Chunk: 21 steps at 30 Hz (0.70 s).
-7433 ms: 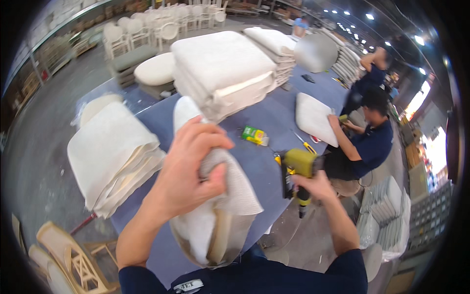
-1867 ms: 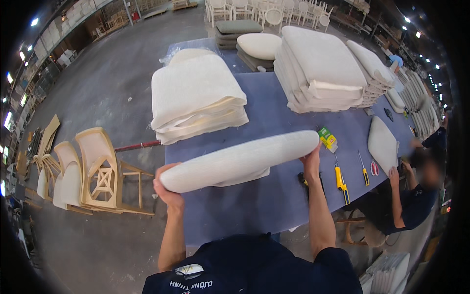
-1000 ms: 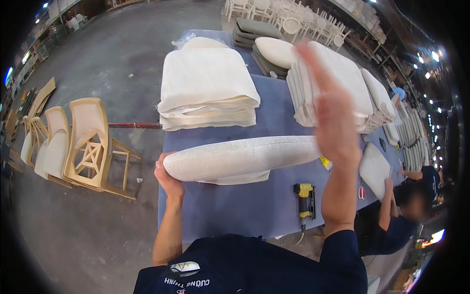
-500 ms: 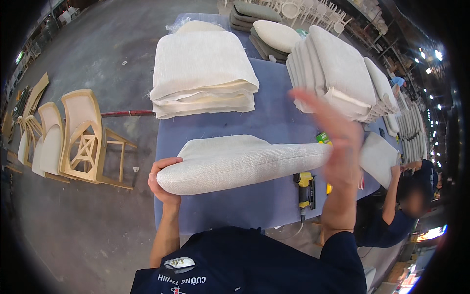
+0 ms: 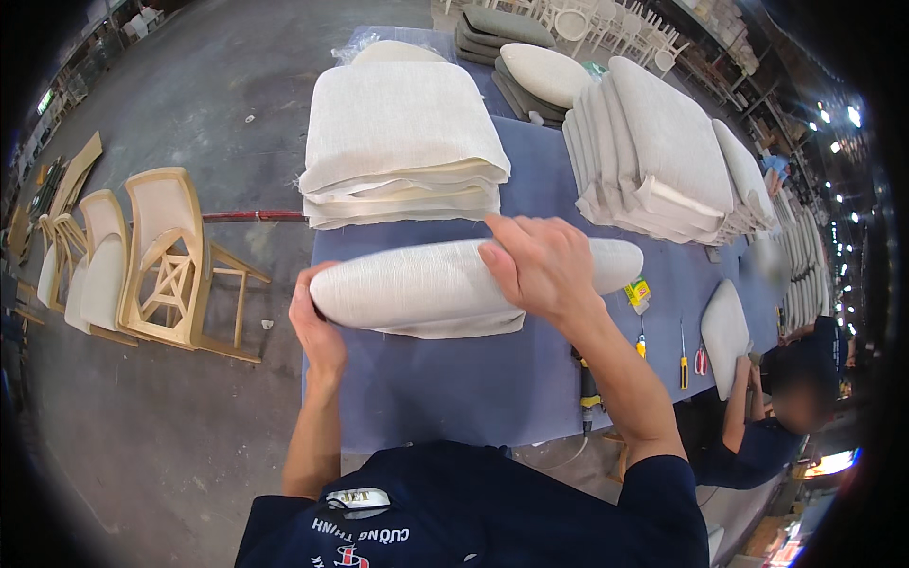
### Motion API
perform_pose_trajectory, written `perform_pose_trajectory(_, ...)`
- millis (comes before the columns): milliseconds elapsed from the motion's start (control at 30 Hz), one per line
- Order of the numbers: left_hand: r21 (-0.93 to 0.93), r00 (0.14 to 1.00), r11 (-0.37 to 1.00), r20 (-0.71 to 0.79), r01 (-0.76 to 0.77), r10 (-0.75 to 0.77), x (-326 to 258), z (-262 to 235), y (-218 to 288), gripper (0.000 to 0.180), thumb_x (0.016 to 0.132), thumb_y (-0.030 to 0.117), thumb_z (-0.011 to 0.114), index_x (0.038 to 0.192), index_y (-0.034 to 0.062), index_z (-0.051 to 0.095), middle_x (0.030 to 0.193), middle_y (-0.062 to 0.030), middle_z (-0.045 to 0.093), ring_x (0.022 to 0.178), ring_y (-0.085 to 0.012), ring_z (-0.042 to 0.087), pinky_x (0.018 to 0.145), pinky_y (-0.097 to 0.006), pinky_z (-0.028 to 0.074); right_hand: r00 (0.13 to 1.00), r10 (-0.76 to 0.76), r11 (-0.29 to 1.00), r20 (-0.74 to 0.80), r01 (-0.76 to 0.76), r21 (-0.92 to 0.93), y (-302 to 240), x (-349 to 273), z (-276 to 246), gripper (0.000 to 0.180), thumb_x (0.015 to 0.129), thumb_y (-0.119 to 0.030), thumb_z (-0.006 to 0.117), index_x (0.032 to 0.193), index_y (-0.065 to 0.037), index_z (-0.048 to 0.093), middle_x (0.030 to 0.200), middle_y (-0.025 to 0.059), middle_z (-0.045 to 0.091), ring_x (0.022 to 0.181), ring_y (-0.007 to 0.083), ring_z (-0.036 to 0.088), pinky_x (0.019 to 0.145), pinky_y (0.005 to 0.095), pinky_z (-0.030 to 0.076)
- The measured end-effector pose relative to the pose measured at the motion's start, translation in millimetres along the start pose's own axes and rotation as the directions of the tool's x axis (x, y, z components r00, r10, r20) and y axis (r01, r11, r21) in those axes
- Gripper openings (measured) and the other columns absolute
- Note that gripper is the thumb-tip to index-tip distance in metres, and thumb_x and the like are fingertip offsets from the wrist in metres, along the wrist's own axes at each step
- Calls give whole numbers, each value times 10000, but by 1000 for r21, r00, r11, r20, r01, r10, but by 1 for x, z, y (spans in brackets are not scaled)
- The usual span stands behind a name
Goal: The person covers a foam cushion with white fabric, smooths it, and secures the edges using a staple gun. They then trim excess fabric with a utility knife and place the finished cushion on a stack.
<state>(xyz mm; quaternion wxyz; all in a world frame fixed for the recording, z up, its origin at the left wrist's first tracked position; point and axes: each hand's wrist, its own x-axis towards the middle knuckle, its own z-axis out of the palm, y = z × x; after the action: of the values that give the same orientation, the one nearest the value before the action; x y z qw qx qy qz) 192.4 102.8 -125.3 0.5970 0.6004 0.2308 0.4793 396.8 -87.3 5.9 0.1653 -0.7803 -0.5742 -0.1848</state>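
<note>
A pale, padded seat cushion is held above a blue-covered table, directly in front of the wearer, its long rounded side turned toward the camera. Its left end is gripped by the left hand, closed around it. The right hand is laid over the cushion right of its middle, fingers partly curled; whether it is gripping or only pressing cannot be told from this angle. Beyond the cushion, a pile of pale fabric-covered pieces is set on the table, with a taller stack of cushions to its right. A nail gun is partly hidden by the right forearm. Near the cushion's right end, a yellow-and-green packet is seen, then a screwdriver and scissors. Farther right, another cushion is being handled by a seated co-worker.
</note>
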Motion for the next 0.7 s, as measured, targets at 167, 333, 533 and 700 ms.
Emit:
perform_pose_trajectory(167,-123,996,992,81,-18,29,25,-7,-51,627,1123,509,311,1250,-1,652,1171,-108,690,1114,-221,621,999,-377,473,993,-69,997,-96,66,-25,7,10,10,317,944,-345,682,1085,-67,742,792,84,695,695,315,668,663,420,500)
perform_pose_trajectory(333,29,973,998,-224,-54,59,-11,-86,-257,484,1082,306,528,1440,-18,570,1378,-132,654,1323,-297,593,1138,-438,454,989,-130,991,-71,129,-17,-7,20,8,433,912,-434,721,1155,-75,730,938,66,744,849,276,709,823,451,519)
perform_pose_trajectory(533,-192,982,966,-43,173,-184,-36,-59,-184,729,1118,560,347,1615,27,351,1618,-182,432,1451,-333,478,1197,-495,421,977,-111,981,-184,138,139,-67,23,-39,709,947,-574,637,1406,-34,639,1173,154,723,1074,343,682,1029,466,477)
perform_pose_trajectory(700,-159,998,985,-8,66,-68,-13,-29,-147,738,1131,572,302,1631,30,328,1617,-176,429,1445,-322,476,1206,-482,403,983,-9,988,-184,37,148,-81,30,14,753,962,-598,594,1419,1,619,1109,158,709,1026,354,669,963,452,484)
